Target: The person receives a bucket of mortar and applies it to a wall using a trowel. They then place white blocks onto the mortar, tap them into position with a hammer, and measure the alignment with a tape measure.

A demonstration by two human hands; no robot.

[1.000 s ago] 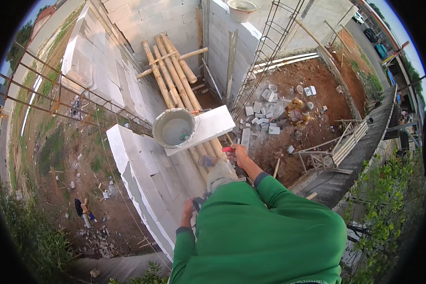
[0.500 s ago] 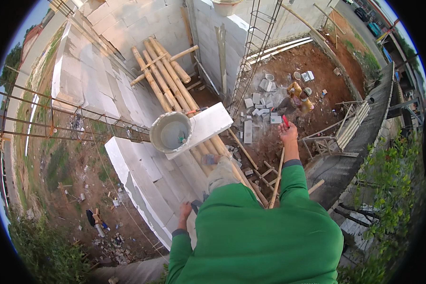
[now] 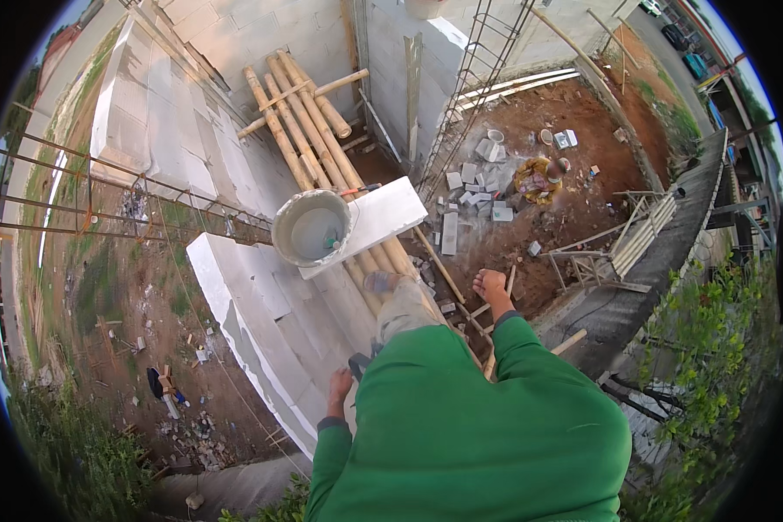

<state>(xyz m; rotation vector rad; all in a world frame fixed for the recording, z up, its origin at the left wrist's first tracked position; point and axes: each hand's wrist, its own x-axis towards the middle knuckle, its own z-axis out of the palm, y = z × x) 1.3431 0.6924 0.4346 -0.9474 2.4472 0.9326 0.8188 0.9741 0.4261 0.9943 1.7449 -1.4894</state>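
Observation:
My left hand (image 3: 340, 383) is low beside the light block wall (image 3: 274, 326), its fingers curled. A dark grey object (image 3: 358, 362) shows right next to it; I cannot make out whether the hand grips it. My right hand (image 3: 490, 284) is closed in a fist over the drop to the right, and anything inside it is hidden. Ahead, a mortar-crusted bucket (image 3: 311, 228) rests by a white block (image 3: 383, 211) lying across the wall and bamboo. A green-handled tool (image 3: 331, 244) is in the bucket, and a thin tool with an orange part (image 3: 361, 189) lies on the block.
My foot (image 3: 381, 282) stands on bamboo poles (image 3: 304, 122) high above the ground. A person (image 3: 539, 178) is bent over below, near scattered blocks (image 3: 474, 198). Rebar cages (image 3: 478, 83) rise ahead and stretch out at left. A wooden frame (image 3: 596, 270) stands at right.
My right hand has drawn back toward me and closed; the red object it held no longer shows. The person below has bent over. My left hand has barely moved.

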